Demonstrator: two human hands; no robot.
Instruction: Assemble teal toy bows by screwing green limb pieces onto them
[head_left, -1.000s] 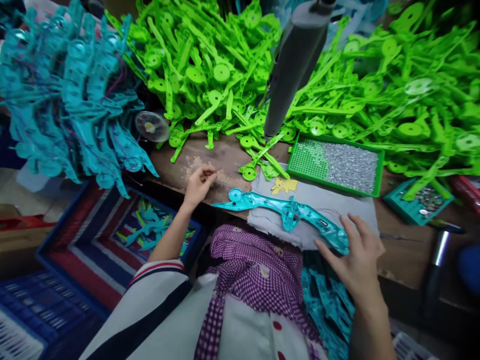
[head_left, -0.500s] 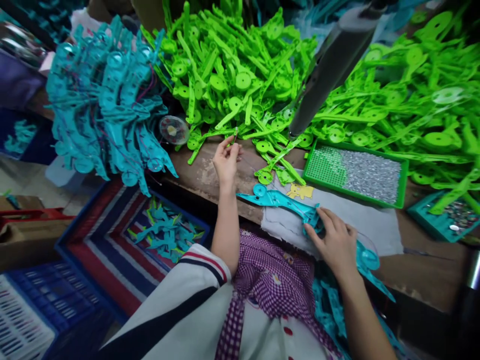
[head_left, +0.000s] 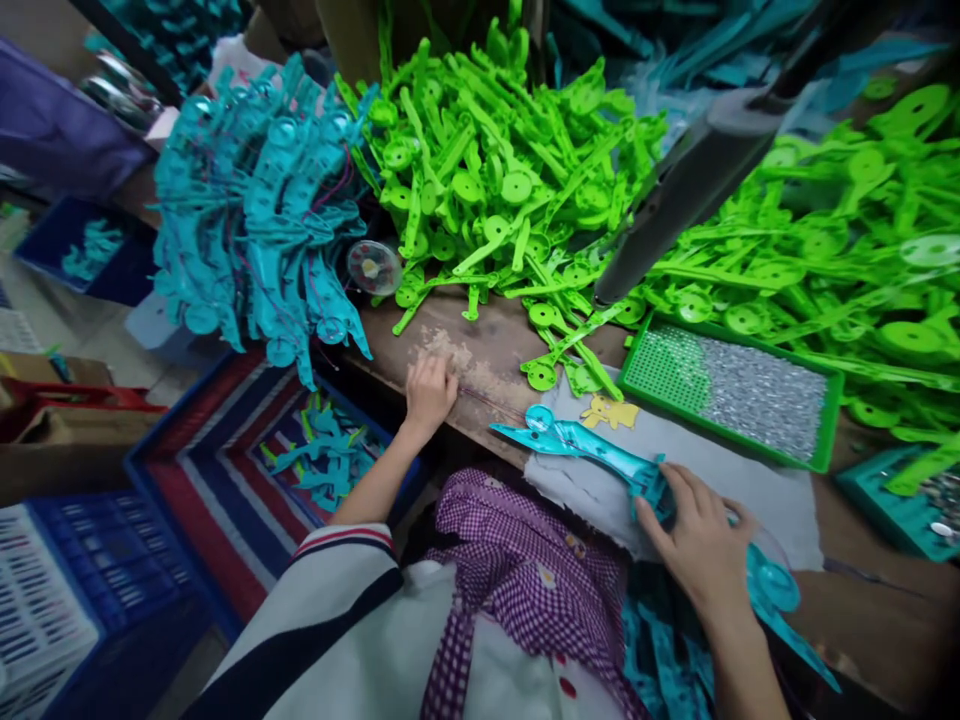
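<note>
My right hand grips the right end of a long turquoise plastic part, its thumb and fingers closed around it. The part lies slantwise over a pale cloth at the table's front edge. My left hand is low over the worn tabletop, left of the part, with curled fingers. A thin reddish wire runs from it towards the part; its end is hidden in the fingers. Another turquoise piece shows beyond my right wrist.
Heaps of green plastic parts cover the back. Bundled turquoise parts hang over the left edge. A green basket of small metal pieces stands right, beside a turquoise box. A dark grey tool hangs above. A lined crate stands below left.
My left hand has come down and left from near the green parts, its raised pinch now curled low at the tabletop. My right hand stays on the turquoise part. The view has shifted slightly.
</note>
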